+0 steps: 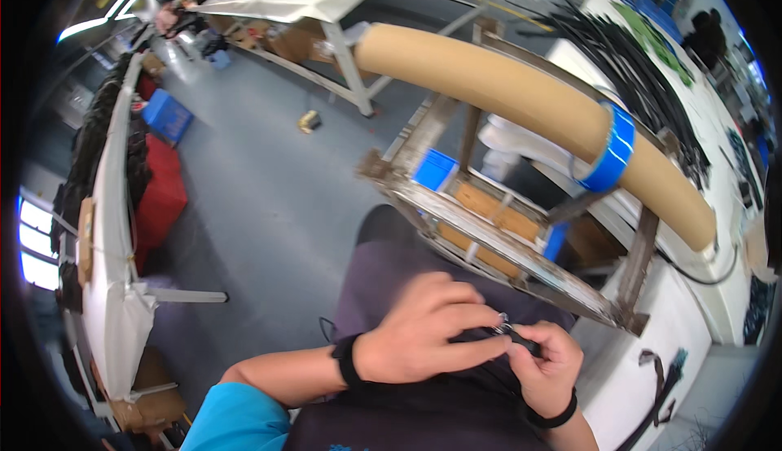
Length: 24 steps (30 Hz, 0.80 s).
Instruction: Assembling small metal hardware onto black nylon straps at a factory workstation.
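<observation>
Low in front of my body, both hands meet at a small black item with a shiny metal piece (pixel 504 322) at its end. My right hand (pixel 549 372) pinches the black part (pixel 524 343) between thumb and fingers. My left hand (pixel 423 329) reaches across from the left, its thumb and forefinger closed around the metal piece. Slight blur covers the left hand. The exact kind of item cannot be made out. Each wrist has a black band, and a dark apron (pixel 391 288) lies behind the hands.
Ahead to the right, a long cardboard tube (pixel 489 76) with a roll of blue tape (pixel 612 151) around it rests on a worn frame (pixel 489 243). Black strips (pixel 652 84) lie on the white table at right. Another white table (pixel 114 321) stands left, near a blue bin (pixel 167 115).
</observation>
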Motion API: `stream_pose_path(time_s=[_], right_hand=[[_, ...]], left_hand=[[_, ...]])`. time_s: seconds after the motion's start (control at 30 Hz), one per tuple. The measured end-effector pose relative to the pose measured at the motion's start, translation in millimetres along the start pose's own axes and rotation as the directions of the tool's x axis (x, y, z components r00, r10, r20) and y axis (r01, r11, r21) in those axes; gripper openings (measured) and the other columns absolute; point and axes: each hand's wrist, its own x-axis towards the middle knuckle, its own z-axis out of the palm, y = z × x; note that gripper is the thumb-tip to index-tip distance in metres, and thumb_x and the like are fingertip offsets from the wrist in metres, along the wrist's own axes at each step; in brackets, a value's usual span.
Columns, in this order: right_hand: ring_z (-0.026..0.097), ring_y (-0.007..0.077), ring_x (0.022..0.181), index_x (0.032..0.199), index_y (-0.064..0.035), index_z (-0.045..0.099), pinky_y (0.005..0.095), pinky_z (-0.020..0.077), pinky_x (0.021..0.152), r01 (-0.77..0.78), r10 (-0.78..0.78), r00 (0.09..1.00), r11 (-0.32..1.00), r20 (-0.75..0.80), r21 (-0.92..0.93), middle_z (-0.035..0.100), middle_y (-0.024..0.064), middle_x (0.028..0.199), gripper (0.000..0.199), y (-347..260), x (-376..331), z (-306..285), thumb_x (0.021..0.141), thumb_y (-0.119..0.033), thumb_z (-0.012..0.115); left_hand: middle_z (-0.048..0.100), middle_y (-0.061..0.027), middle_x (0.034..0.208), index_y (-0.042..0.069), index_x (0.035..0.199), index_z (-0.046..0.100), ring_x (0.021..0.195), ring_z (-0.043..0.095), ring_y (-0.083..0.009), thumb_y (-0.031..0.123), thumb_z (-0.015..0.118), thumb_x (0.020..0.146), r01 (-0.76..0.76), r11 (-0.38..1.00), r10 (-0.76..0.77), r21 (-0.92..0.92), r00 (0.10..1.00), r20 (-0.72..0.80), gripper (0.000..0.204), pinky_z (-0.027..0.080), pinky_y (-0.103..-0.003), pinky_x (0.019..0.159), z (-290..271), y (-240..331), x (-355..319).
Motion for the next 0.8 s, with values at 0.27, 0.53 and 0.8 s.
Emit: stream_pose_path(time_s=[0.27, 0.53, 0.8], right_hand=[[0.057, 0.0146, 0.078, 0.098, 0.0033, 0.061, 0.0279, 0.0481, 0.069, 0.010, -0.012, 1.000, 0.968, -0.006, -0.250, 0.063, 0.0112, 0.090, 0.016, -13.2, -27.7, -6.3, 0.084, -0.004, 0.066], [0.059, 0.0293, 0.072, 0.090, 0.0006, 0.066, 0.0371, 0.0472, 0.065, 0.142, -0.096, 0.988, 0.883, 0.122, -0.447, 0.062, 0.0144, 0.080, 0.015, -29.3, -25.2, -0.7, 0.081, -0.010, 0.069], [0.060, 0.0260, 0.077, 0.093, 0.0024, 0.061, 0.0341, 0.0475, 0.072, 0.087, -0.055, 0.993, 0.933, 0.100, -0.349, 0.063, 0.0154, 0.087, 0.016, -13.9, -34.6, -11.8, 0.082, -0.008, 0.068]], left_hand=[[0.053, -0.0153, 0.112, 0.003, 0.080, 0.055, 0.102, 0.055, -0.0279, 0.006, 0.064, 0.081, 0.475, 0.573, -0.442, -0.669, 0.866, 0.236, 0.009, 0.045, -0.033, 0.083, 28.1, 14.2, -1.1], [0.053, -0.0050, 0.075, 0.006, 0.086, 0.045, 0.069, 0.056, -0.0159, 0.012, 0.065, 0.082, 0.617, 0.478, -0.549, -0.625, 0.765, 0.335, 0.021, 0.045, -0.032, 0.060, 24.5, 22.3, -3.5], [0.064, -0.0113, 0.091, 0.002, 0.086, 0.062, 0.083, 0.062, -0.0208, 0.012, 0.064, 0.083, 0.717, 0.278, -0.325, -0.640, 0.697, 0.639, 0.010, 0.048, -0.030, 0.073, 34.9, -1.3, 8.6]])
